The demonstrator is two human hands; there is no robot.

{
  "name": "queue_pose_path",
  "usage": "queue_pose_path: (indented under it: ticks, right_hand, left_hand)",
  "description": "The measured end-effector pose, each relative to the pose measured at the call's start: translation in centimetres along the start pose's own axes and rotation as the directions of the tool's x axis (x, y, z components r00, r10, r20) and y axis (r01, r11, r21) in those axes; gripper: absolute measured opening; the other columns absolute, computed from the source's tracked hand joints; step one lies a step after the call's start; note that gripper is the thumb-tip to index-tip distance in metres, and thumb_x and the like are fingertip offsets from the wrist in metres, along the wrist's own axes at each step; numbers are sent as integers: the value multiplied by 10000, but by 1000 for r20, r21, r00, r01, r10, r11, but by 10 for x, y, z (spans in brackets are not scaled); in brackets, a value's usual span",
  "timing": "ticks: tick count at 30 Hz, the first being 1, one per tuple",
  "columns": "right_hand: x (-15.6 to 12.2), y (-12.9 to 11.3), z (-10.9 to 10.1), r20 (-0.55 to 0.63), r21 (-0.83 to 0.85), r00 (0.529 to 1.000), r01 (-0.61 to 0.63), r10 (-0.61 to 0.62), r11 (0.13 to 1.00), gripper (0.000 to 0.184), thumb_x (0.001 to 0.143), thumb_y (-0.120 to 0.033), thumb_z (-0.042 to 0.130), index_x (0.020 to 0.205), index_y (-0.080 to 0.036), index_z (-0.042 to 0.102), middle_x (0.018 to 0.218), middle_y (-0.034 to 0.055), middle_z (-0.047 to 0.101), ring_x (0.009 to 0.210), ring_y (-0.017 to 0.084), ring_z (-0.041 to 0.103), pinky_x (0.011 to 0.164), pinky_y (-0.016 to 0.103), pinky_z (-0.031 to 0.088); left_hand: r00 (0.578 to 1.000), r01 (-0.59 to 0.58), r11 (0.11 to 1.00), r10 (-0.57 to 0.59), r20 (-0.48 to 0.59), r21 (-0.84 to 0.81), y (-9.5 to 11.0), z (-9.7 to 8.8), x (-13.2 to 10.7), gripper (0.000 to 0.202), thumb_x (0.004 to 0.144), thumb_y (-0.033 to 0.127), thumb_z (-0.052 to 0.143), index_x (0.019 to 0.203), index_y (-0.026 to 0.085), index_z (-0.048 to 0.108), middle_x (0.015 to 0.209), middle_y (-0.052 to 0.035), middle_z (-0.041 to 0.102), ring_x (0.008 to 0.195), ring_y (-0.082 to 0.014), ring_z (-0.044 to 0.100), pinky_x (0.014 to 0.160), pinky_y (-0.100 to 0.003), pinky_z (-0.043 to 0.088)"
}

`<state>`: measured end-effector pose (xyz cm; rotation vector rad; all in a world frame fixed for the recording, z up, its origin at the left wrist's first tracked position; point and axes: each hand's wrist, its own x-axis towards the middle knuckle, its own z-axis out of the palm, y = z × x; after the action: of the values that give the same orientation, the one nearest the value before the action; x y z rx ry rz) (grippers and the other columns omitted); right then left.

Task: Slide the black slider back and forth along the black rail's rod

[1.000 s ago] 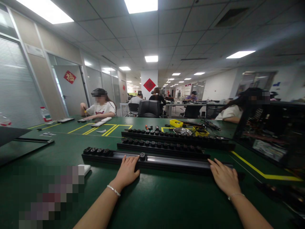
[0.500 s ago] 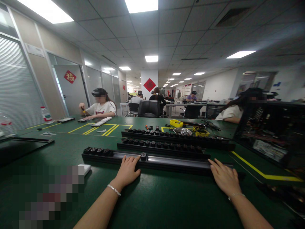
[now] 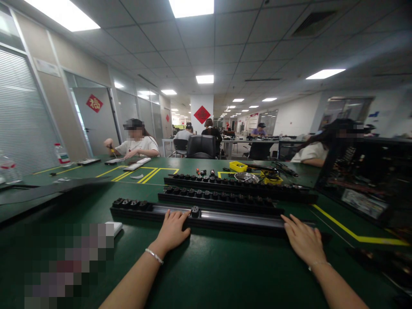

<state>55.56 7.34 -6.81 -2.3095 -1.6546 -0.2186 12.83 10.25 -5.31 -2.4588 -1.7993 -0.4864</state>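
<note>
A long black rail with a shiny channel [image 3: 238,218] lies across the green table in front of me. Several black socket-like modules [image 3: 131,203] sit together at its left end. Farther along the channel stands a single module [image 3: 195,211]. My left hand [image 3: 173,227] rests on the rail with its fingers stretched out, the index fingertip against the left side of that module. Near the rail's right end, my right hand [image 3: 304,238] lies with fingers spread, fingertips on the edge. Neither hand grips anything.
Behind lie two more black rails filled with modules [image 3: 222,196]. Beyond them are a yellow tray [image 3: 238,166] and a metal dish [image 3: 246,177]. An opened computer case [image 3: 370,180] stands right. A dark panel [image 3: 61,191] extends in from the left. Co-workers sit around.
The single module has shifted slightly right along the channel, with my left index finger. A dark flat panel has come in at the left. My right hand has stayed put.
</note>
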Motion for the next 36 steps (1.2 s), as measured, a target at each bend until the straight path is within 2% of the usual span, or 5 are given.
queue_pose_path:
  ticks: [14, 21, 29, 36]
  right_hand:
    - [1, 2, 1, 3, 26, 1000, 0, 0, 1000, 601, 842, -525, 89, 1314, -313, 396, 1374, 28, 387, 1232, 262, 349, 1023, 532, 170]
    - [0, 1, 1, -13, 10, 1000, -3, 3, 1000, 574, 847, -498, 109, 1306, -319, 405, 1368, 21, 396, 1211, 257, 374, 1018, 529, 183]
    - [2, 0, 2, -34, 3, 999, -23, 23, 1000, 531, 845, -433, 156, 1288, -329, 429, 1349, 11, 422, 1184, 253, 407, 1009, 530, 195]
    - [2, 0, 1, -39, 17, 998, -48, 49, 999, 531, 832, -428, 173, 1263, -326, 466, 1336, 11, 440, 1188, 256, 406, 1010, 528, 192]
  left_hand:
    - [1000, 4, 999, -4, 1, 33, 1, -1, 1, 566, 736, 392, 474, 1288, 304, 384, 1067, -37, 552, 1090, -227, 455, 1052, -450, 114]
    - [1000, 3, 1000, -3, -2, 29, 1, 2, 2, 559, 743, 388, 466, 1290, 311, 377, 1046, -33, 552, 1081, -223, 454, 1051, -460, 91]
    - [999, 1, 998, 1, -37, 66, 2, 7, 3, 472, 807, 234, 390, 1270, 325, 404, 993, -27, 561, 1008, -189, 486, 1039, -462, 127]
    - [999, 7, 995, -2, -51, 102, 4, 7, 3, 466, 827, 212, 368, 1272, 348, 401, 965, -23, 555, 968, -189, 479, 1033, -458, 141]
